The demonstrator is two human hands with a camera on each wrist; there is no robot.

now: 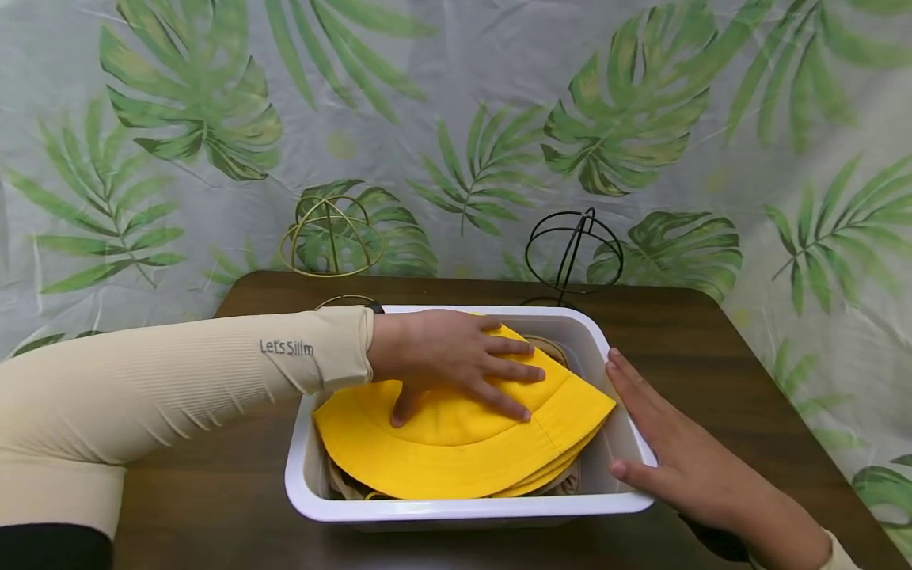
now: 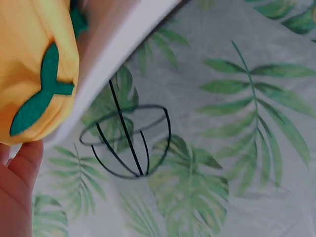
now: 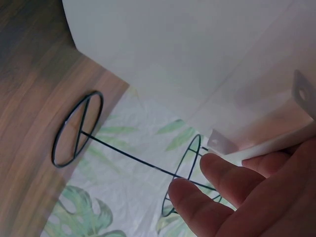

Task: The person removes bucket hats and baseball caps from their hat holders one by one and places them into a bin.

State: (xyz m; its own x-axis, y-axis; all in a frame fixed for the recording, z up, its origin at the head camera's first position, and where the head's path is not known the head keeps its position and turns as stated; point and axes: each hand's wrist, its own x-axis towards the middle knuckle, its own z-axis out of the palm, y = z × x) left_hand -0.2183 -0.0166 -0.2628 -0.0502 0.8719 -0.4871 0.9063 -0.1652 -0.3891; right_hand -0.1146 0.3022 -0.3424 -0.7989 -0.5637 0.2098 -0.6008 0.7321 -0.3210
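A white plastic bin (image 1: 399, 511) on the table holds a yellow bucket hat (image 1: 456, 467), with more yellow brims layered beneath its right side. My left hand (image 1: 456, 360) lies spread over the hat's crown, fingers pointing right and thumb toward the front. In the left wrist view the hat (image 2: 29, 74) shows a green leaf-shaped patch, with the left hand (image 2: 22, 173) at its lower edge. At the bin's right rim rests my right hand (image 1: 684, 459), fingers extended. Up close in the right wrist view, that hand (image 3: 256, 197) is beside the bin's outer wall (image 3: 163, 44).
Behind the bin stand two wire hat stands, a gold one (image 1: 331, 237) on the left and a black one (image 1: 573, 249) on the right. Brown items (image 1: 566, 484) show under the hats. A leaf-print cloth (image 1: 484, 63) hangs behind the dark wooden table (image 1: 684, 332).
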